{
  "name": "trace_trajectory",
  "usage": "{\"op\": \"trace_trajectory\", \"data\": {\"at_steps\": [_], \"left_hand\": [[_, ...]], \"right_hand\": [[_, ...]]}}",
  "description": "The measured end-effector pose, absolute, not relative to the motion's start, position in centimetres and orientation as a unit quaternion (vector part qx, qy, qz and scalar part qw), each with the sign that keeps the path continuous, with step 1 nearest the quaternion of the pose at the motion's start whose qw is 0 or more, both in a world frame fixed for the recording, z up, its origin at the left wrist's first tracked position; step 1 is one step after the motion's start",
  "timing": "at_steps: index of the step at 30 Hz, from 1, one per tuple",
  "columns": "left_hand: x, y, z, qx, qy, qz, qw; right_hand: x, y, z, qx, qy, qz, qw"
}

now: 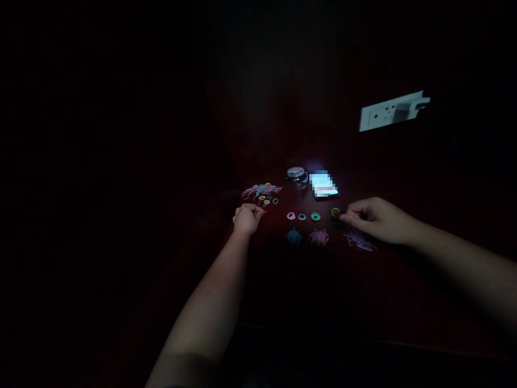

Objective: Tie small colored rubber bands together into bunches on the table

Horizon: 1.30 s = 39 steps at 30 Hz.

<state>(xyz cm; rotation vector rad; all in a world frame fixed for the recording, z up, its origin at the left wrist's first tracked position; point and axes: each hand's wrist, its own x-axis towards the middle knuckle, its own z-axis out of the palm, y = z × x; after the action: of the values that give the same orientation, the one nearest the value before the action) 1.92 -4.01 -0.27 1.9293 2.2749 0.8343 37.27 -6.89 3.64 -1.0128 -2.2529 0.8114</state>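
Note:
Small coloured elastic hair ties lie on a dark table. My left hand is closed in a pinch just in front of a mixed pile of hair ties, with what looks like a small pink hair tie at its fingertips. My right hand has its fingers curled, thumb and fingertips at the edge of a yellow hair tie stack; whatever is between them is too dark to make out. Left of that stack sit a green hair tie stack, a light blue one and a pink one.
Nearer me lie a blue bunch, a pink bunch and a purple bunch of bands. Behind are a lidded clear jar and a lit phone. A wall socket holds a plug. The surroundings are very dark.

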Motion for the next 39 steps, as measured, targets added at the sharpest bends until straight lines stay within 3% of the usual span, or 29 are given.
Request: {"op": "trace_trajectory", "data": {"at_steps": [4,19,29,39], "left_hand": [[2.2,-4.1,-0.3,0.621,0.736,0.268,0.023],[1.4,-3.2,-0.9,0.583,0.654,0.476,0.072],[1.1,-2.6,-1.5,0.571,0.627,0.522,0.085],[2.2,-3.1,-0.8,0.564,0.578,0.566,0.167]], "right_hand": [[37.1,-7.0,3.8,-0.386,-0.826,0.309,0.269],[37.4,-6.3,2.7,-0.390,-0.811,0.317,0.299],[37.4,-5.9,2.4,-0.383,-0.807,0.314,0.321],[37.3,-5.9,2.4,-0.384,-0.804,0.321,0.321]]}}
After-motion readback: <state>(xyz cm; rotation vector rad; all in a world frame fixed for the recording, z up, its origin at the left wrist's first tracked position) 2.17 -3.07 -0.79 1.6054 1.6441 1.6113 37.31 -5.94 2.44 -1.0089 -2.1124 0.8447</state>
